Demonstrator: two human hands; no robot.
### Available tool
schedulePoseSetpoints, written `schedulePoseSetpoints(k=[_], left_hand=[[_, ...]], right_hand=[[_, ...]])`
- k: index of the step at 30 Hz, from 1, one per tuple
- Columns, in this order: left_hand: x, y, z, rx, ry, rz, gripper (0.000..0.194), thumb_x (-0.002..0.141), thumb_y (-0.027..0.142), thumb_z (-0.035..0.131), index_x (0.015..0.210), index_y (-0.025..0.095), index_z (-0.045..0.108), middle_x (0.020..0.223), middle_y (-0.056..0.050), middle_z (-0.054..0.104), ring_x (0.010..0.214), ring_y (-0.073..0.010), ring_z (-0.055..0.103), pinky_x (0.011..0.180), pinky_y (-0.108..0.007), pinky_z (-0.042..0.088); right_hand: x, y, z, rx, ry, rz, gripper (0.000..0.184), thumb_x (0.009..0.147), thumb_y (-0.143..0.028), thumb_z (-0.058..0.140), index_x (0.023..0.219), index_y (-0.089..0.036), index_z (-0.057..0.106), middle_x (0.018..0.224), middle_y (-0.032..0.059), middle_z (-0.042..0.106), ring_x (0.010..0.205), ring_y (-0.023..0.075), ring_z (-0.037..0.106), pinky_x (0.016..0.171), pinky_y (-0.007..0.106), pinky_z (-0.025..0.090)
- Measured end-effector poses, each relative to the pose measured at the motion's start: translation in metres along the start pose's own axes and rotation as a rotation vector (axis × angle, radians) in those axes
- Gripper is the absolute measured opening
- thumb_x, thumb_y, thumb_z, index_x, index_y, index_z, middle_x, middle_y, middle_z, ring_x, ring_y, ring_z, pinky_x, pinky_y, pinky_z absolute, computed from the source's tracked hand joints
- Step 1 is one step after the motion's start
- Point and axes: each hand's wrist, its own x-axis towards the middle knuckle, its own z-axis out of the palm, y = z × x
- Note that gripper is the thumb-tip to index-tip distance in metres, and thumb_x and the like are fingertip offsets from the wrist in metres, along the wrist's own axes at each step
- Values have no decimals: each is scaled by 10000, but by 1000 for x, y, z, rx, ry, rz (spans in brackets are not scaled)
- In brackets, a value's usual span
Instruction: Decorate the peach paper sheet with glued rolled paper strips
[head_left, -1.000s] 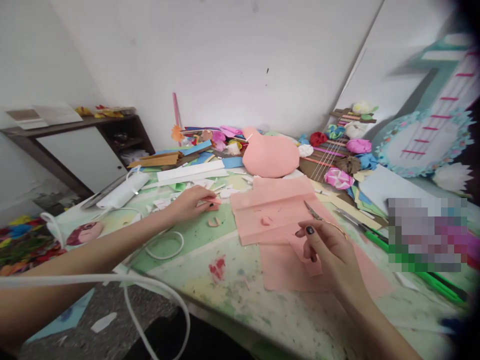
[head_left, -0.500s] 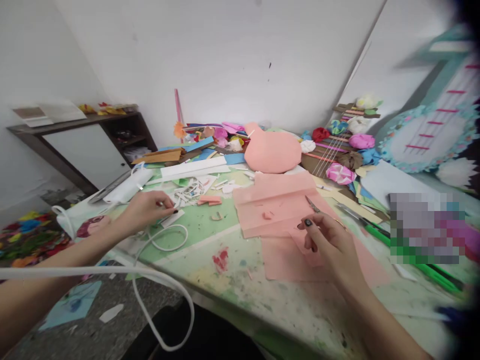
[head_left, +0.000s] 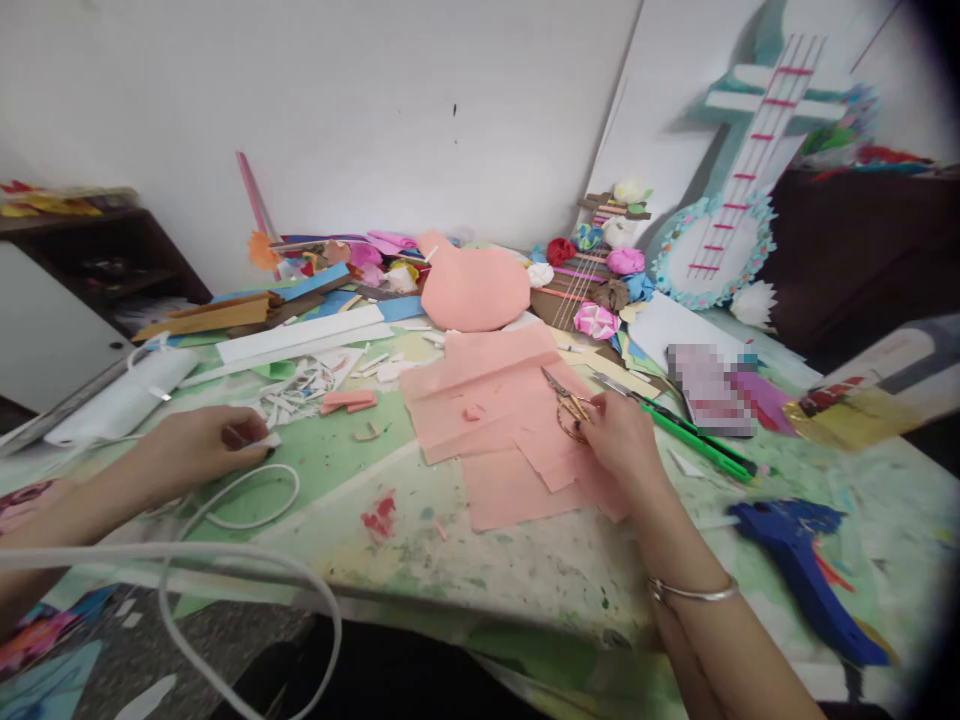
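Note:
My right hand [head_left: 621, 440] has its fingers closed on the gold handles of a small pair of scissors [head_left: 566, 393]. The scissors lie over sheets of pink crepe paper [head_left: 495, 375], blades pointing away to the left. A small pink scrap [head_left: 472, 412] rests on that paper. On the left, my left hand [head_left: 206, 442] is low over the table, thumb and fingers curled together at a small white piece [head_left: 268, 440]; its kind I cannot make out. Beside it loops a white cord [head_left: 289, 505]. Folded pink strips [head_left: 349, 400] and white paper scraps [head_left: 300, 388] lie just beyond.
A pink padded body shape [head_left: 476, 290] stands at the back. To the right are a green utility knife [head_left: 697, 440], a phone [head_left: 709, 390] and a blue glue gun [head_left: 806, 570]. A teal paper instrument [head_left: 720, 240] leans on the wall. The white cord crosses the near left.
The view has turned to the right, bringing the glue gun into sight. My right hand has moved onto the scissors' handles and closed there. My left hand stays near the white scraps.

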Motion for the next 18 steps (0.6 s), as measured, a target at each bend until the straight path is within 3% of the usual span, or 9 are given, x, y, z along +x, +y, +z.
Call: schedulePoseSetpoints(k=[3,9,12,15,18], left_hand=[[-1,10,-9,130,10,19,281,633,470,591,771,241,677,790,19,683,749,-200,609,651,-251,389],[-12,49,-24,261,231,-12,421,668,547,483,903,245,658,824,34,686,685,-185,594,620,-244,360],[-15,75,-21,220,298,151,409,719,534,475,938,233,645,803,42,688,641,-157,589,634,-236,365],[-11,102,-11,111,220,373,343,743,499,540,929,236,659,808,34,697,613,-139,581,612,-231,378],[-5,138,4,-125,136,548,291,745,423,590,929,206,654,836,-9,705,729,-172,623,652,-245,439]], right_hand=[[3,2,5,-65,-56,-8,149,751,-218,560,818,-134,664,843,157,674,874,296,587,747,365,354],[6,0,5,-101,-135,23,207,789,-261,559,616,-162,615,673,131,661,653,237,585,608,322,312],[5,-2,4,-91,-168,20,247,812,-258,532,596,-160,602,632,134,647,602,227,570,567,318,280],[3,-3,0,-64,-178,8,226,806,-246,532,608,-155,593,679,155,650,649,242,575,574,320,270],[1,-2,-4,8,-183,14,259,818,-269,509,583,-169,550,657,138,631,634,235,558,563,319,253]])
